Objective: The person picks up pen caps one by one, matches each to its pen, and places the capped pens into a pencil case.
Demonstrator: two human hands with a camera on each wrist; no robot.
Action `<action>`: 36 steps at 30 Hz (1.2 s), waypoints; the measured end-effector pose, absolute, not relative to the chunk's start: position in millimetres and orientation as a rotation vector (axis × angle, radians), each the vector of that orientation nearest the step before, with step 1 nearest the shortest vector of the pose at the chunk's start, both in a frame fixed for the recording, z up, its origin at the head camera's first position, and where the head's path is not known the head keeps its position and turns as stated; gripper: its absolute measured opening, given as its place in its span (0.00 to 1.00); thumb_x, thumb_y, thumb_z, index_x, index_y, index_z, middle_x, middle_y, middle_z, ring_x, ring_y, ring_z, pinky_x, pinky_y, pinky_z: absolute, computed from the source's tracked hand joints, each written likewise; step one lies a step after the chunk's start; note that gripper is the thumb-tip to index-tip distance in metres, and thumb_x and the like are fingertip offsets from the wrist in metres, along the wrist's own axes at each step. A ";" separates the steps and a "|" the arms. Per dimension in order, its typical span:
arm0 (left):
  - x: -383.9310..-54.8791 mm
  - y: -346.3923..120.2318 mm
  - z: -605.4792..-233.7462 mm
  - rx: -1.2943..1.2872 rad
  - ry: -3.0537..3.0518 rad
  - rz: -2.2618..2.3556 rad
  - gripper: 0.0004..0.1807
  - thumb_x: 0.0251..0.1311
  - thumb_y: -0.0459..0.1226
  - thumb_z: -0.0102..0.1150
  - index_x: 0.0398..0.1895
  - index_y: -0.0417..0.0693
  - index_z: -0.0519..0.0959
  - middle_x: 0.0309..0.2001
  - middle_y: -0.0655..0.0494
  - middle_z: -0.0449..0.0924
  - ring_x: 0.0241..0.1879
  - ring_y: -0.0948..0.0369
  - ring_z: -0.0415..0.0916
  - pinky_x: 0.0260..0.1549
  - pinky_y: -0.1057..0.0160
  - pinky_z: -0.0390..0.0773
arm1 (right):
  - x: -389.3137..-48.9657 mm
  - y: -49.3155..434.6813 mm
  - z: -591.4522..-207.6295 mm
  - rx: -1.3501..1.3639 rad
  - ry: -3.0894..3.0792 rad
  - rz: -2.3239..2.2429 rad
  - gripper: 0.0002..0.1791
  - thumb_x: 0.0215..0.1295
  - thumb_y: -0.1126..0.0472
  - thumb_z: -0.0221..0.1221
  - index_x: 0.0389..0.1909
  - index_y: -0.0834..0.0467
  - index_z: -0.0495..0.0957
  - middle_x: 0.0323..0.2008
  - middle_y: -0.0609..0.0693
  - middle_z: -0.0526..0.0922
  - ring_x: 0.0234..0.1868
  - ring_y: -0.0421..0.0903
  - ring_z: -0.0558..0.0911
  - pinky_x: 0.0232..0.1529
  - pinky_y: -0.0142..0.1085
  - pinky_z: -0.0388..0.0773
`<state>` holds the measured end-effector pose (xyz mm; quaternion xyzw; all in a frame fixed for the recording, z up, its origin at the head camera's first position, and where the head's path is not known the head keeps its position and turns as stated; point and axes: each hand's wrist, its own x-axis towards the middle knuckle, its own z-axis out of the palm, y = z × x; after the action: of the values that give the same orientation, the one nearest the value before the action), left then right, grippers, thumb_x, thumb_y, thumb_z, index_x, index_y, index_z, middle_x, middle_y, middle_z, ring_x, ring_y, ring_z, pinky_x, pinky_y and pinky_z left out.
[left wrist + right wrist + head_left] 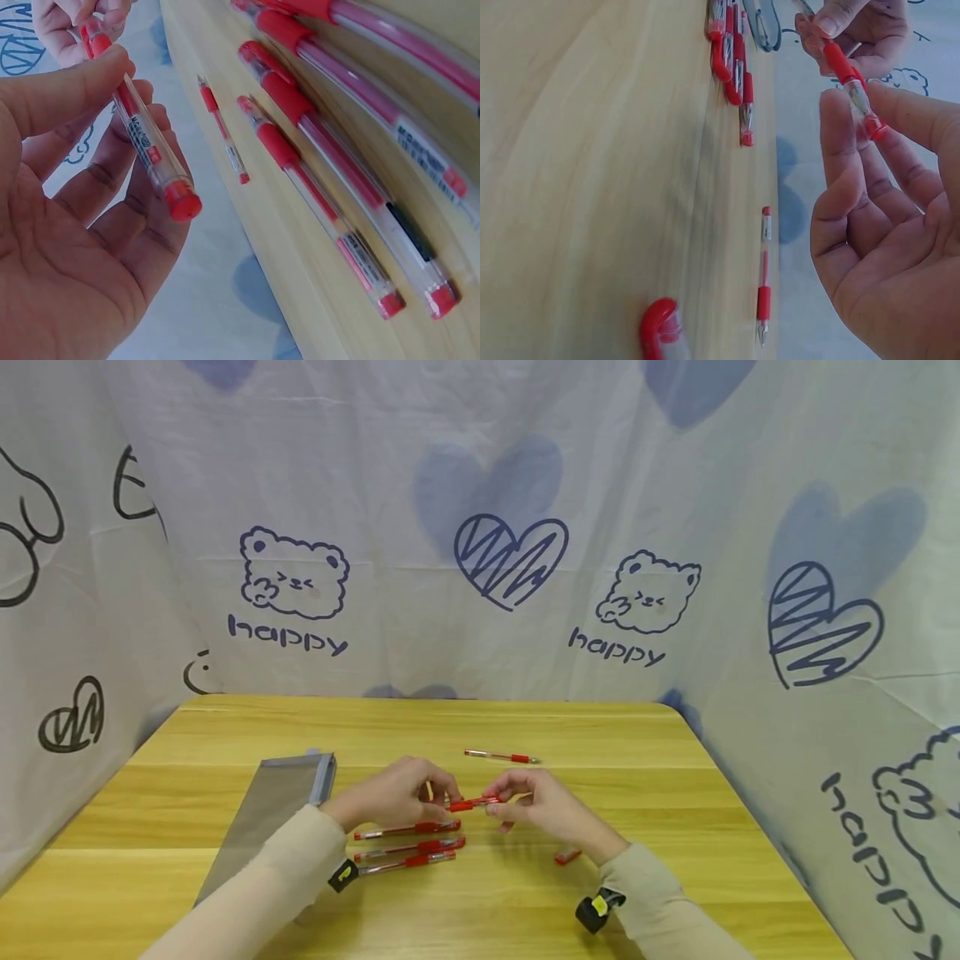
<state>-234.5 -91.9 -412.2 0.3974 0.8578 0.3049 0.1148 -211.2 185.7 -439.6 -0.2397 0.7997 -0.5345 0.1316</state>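
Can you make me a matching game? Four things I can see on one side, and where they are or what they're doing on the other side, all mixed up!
Things
1. Left hand
2. Grey pouch
3. Uncapped pen
4. Bear drawing

Places and states
A. Above the word "happy"
B. Lying alone toward the far edge of the table
C. Partly hidden by the left sleeve
D. Holding a red pen

Right pairs: 1-D, 2-C, 3-B, 4-A
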 end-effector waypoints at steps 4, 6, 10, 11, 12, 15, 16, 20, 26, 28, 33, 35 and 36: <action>-238.1 -94.4 -414.7 1.104 2.562 0.867 0.06 0.70 0.31 0.68 0.46 0.47 0.87 0.33 0.60 0.82 0.32 0.60 0.78 0.35 0.64 0.79 | -211.5 194.3 -443.0 -0.695 2.308 -1.563 0.20 0.78 0.62 0.63 0.64 0.68 0.77 0.48 0.65 0.86 0.44 0.67 0.89 0.48 0.57 0.89; -240.2 -96.4 -416.5 1.088 2.574 0.871 0.06 0.69 0.31 0.68 0.46 0.46 0.87 0.34 0.58 0.82 0.32 0.61 0.77 0.36 0.63 0.79 | -211.3 199.4 -444.5 -0.687 2.298 -1.574 0.23 0.78 0.62 0.63 0.67 0.69 0.74 0.49 0.67 0.86 0.45 0.67 0.88 0.49 0.57 0.89; -244.5 -100.0 -420.1 1.091 2.602 0.860 0.07 0.69 0.31 0.69 0.47 0.46 0.87 0.34 0.58 0.83 0.32 0.63 0.77 0.37 0.63 0.80 | -211.2 208.9 -445.4 -0.637 2.315 -1.569 0.23 0.78 0.60 0.64 0.67 0.67 0.75 0.51 0.69 0.86 0.44 0.62 0.90 0.48 0.53 0.89; -245.7 -100.6 -420.7 1.085 2.614 0.850 0.07 0.69 0.31 0.69 0.48 0.47 0.87 0.34 0.59 0.83 0.32 0.63 0.77 0.38 0.63 0.81 | -210.9 211.1 -445.2 -0.626 2.323 -1.565 0.23 0.78 0.59 0.64 0.67 0.65 0.76 0.52 0.68 0.86 0.44 0.62 0.90 0.47 0.51 0.89; -246.8 -101.2 -421.1 1.072 2.631 0.835 0.08 0.69 0.31 0.69 0.48 0.48 0.87 0.34 0.59 0.83 0.32 0.64 0.77 0.38 0.63 0.80 | -210.6 213.2 -445.0 -0.619 2.333 -1.557 0.23 0.78 0.58 0.64 0.67 0.65 0.76 0.52 0.69 0.86 0.43 0.61 0.91 0.45 0.49 0.89; -251.1 -103.1 -421.7 1.027 2.673 0.796 0.08 0.70 0.31 0.68 0.49 0.49 0.87 0.35 0.59 0.83 0.33 0.64 0.77 0.39 0.62 0.80 | -209.4 218.7 -444.8 -0.585 2.353 -1.538 0.23 0.79 0.56 0.63 0.67 0.63 0.76 0.53 0.68 0.86 0.44 0.62 0.91 0.39 0.42 0.86; -252.8 -104.0 -422.0 1.011 2.681 0.788 0.08 0.70 0.31 0.68 0.49 0.50 0.87 0.35 0.59 0.83 0.33 0.63 0.76 0.38 0.62 0.80 | -209.0 220.4 -444.9 -0.580 2.351 -1.541 0.23 0.79 0.56 0.63 0.67 0.64 0.76 0.53 0.69 0.86 0.44 0.64 0.90 0.39 0.41 0.85; -259.4 -108.8 -424.9 0.987 2.716 0.761 0.08 0.69 0.32 0.69 0.48 0.48 0.88 0.35 0.57 0.84 0.32 0.63 0.76 0.36 0.61 0.79 | -206.9 226.4 -445.2 -0.552 2.347 -1.548 0.25 0.79 0.56 0.63 0.68 0.66 0.75 0.54 0.70 0.84 0.46 0.65 0.90 0.37 0.38 0.83; -267.1 -116.7 -432.0 0.855 2.733 0.743 0.07 0.69 0.32 0.69 0.48 0.47 0.88 0.36 0.55 0.85 0.35 0.60 0.77 0.41 0.57 0.81 | -201.8 237.0 -444.0 -0.528 2.371 -1.533 0.23 0.80 0.56 0.61 0.68 0.64 0.75 0.55 0.70 0.84 0.46 0.62 0.90 0.40 0.41 0.84; -268.8 -118.3 -433.3 0.801 2.731 0.734 0.08 0.69 0.32 0.69 0.48 0.47 0.87 0.37 0.54 0.85 0.36 0.59 0.78 0.42 0.56 0.82 | -200.6 241.1 -443.8 -0.514 2.377 -1.532 0.23 0.81 0.55 0.61 0.68 0.63 0.75 0.55 0.70 0.84 0.47 0.61 0.90 0.41 0.42 0.83; -272.0 -119.8 -434.5 0.756 2.734 0.703 0.08 0.69 0.31 0.68 0.49 0.46 0.86 0.36 0.53 0.83 0.35 0.57 0.76 0.40 0.56 0.80 | -199.9 250.9 -445.2 -0.493 2.385 -1.551 0.25 0.80 0.54 0.61 0.68 0.64 0.75 0.55 0.67 0.84 0.46 0.60 0.90 0.42 0.41 0.82; -273.3 -120.2 -435.2 0.757 2.739 0.690 0.08 0.69 0.30 0.68 0.49 0.46 0.86 0.35 0.53 0.82 0.34 0.58 0.74 0.39 0.57 0.78 | -199.8 254.0 -446.5 -0.495 2.385 -1.558 0.25 0.80 0.54 0.61 0.69 0.65 0.74 0.54 0.67 0.84 0.46 0.60 0.90 0.42 0.40 0.83; -273.9 -120.4 -435.6 0.754 2.740 0.686 0.08 0.69 0.30 0.68 0.48 0.46 0.87 0.34 0.53 0.82 0.33 0.58 0.74 0.39 0.57 0.77 | -199.8 255.3 -447.1 -0.497 2.387 -1.561 0.25 0.80 0.54 0.61 0.68 0.66 0.74 0.54 0.67 0.84 0.45 0.59 0.90 0.42 0.40 0.83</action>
<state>-273.9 -120.4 -435.6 0.2564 0.9317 0.2332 0.1089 -199.8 255.3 -447.1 -0.1705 0.8181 -0.5353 0.1230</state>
